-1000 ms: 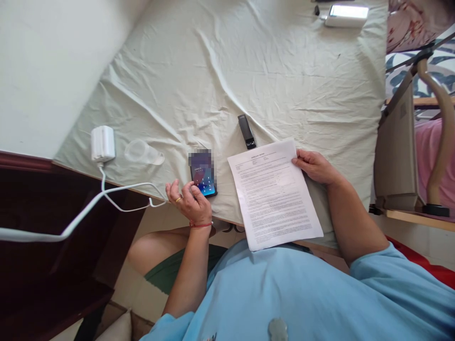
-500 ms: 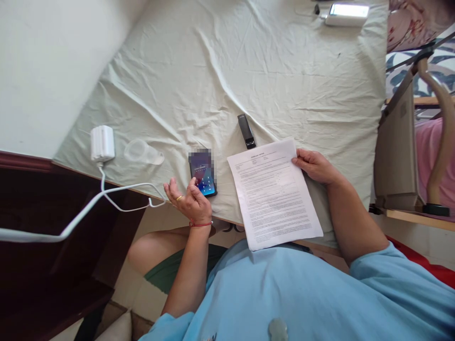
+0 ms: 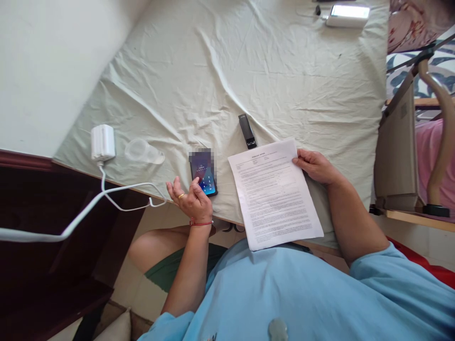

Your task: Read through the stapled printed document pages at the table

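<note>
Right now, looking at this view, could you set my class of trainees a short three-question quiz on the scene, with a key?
1. Which hand grips the edge of the printed papers?
2. Fill the blank: the phone lies to the ____ of the papers, as the wearer sees it.
3. What lies just beyond the papers' top edge?
A) clear plastic container
B) white adapter
C) black stapler-like object

Key: 1. right hand; 2. left; 3. C.

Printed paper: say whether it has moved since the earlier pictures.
No. The printed paper shows no visible shift against the black stapler beyond its top edge.
</note>
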Demonstrator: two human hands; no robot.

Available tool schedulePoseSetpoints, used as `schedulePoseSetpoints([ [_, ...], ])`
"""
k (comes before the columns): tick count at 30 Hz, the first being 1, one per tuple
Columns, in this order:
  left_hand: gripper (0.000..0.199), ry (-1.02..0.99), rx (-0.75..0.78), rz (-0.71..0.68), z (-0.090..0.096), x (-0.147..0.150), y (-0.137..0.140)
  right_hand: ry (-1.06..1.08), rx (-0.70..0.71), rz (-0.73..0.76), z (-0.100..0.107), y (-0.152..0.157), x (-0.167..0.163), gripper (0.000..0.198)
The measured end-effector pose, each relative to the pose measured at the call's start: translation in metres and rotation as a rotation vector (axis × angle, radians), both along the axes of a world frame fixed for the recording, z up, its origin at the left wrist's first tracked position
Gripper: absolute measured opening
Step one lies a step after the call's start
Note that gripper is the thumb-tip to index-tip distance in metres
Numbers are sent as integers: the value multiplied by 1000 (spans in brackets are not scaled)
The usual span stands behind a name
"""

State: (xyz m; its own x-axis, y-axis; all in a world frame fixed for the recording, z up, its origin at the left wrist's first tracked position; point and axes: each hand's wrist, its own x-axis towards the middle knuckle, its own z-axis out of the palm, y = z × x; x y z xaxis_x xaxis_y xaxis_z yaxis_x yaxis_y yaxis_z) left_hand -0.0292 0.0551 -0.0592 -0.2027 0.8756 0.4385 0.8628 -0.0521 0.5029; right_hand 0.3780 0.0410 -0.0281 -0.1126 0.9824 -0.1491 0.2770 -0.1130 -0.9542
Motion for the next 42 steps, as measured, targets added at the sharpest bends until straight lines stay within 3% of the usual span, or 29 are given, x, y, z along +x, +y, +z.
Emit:
schedulePoseSetpoints([
  [18, 62, 14, 1, -9, 0, 1, 2, 5, -9, 3, 2, -1, 0, 27],
  [32, 63, -7, 63, -19, 2, 1, -2, 281, -31, -79, 0, -5, -1, 42],
  [39, 51, -19, 141, -145, 19, 21, -47, 347, -43, -153, -7, -5, 1, 48],
  [42, 49, -197, 70, -258, 24, 37, -73, 387, -49, -145, -6, -4, 0, 46],
])
